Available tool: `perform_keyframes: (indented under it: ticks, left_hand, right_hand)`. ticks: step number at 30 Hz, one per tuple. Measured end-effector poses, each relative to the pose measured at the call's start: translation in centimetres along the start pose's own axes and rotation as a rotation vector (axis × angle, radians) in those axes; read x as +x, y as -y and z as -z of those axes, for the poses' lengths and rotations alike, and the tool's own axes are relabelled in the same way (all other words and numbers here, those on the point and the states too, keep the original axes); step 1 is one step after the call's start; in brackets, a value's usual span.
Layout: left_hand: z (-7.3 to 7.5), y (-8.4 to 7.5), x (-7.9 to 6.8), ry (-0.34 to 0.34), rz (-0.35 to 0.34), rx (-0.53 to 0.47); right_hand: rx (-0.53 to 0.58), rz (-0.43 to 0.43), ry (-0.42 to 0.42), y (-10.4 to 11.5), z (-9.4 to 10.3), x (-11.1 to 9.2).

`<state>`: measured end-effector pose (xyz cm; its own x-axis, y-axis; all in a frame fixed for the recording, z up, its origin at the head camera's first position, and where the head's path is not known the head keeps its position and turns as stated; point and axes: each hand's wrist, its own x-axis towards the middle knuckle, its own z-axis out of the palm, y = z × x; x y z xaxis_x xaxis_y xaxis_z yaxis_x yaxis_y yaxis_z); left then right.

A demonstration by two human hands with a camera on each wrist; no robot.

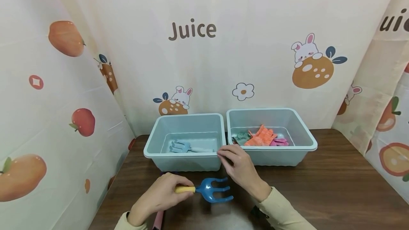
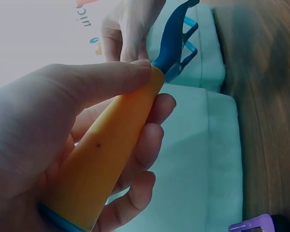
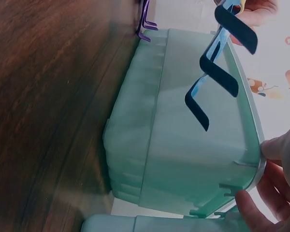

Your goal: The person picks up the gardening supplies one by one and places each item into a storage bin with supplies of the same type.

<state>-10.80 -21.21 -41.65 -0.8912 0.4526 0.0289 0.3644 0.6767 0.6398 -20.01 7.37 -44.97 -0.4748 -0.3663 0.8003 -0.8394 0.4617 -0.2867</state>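
My left hand [image 1: 161, 194] holds a toy garden fork [image 1: 209, 190] by its yellow handle [image 2: 118, 145], thumb along the top. The fork's blue prongs point right, in front of the bins; in the right wrist view they overlap the left bin's wall. With thumb and fingertips my right hand [image 1: 239, 168] grips the front right corner of the left light-blue bin [image 1: 185, 162] at the rim. Inside that bin lies a pale blue fork [image 1: 182, 147]. Part of a purple fork [image 3: 146, 21] shows low by the left bin, largely hidden behind my left hand in the head view.
A second light-blue bin [image 1: 274, 156] stands close on the right, holding crumpled orange [image 1: 262, 136], green and pink glove-like pieces. Near my left wrist a pink handle [image 1: 158, 219] lies on the wooden table [image 1: 345, 187]. A dark object [image 1: 258, 212] shows by the right sleeve. Printed curtains enclose the table.
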Motion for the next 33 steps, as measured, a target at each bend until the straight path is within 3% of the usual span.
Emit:
perform_keyframes:
  ticks: [11, 20, 33]
  left_hand:
    - [0.6, -0.3, -0.2, -0.042, -0.018, 0.004]
    - [1.4, -0.5, -0.6, -0.083, 0.027, 0.034]
    - [2.3, -0.6, -0.6, -0.204, 0.011, 0.049]
  right_hand:
    - [-0.008, -0.011, 0.0, -0.4, -0.1, -0.3]
    - [0.004, -0.011, -0.003, -0.4, 0.0, -0.1]
    - [0.03, -0.037, -0.009, -0.4, -0.1, 0.0]
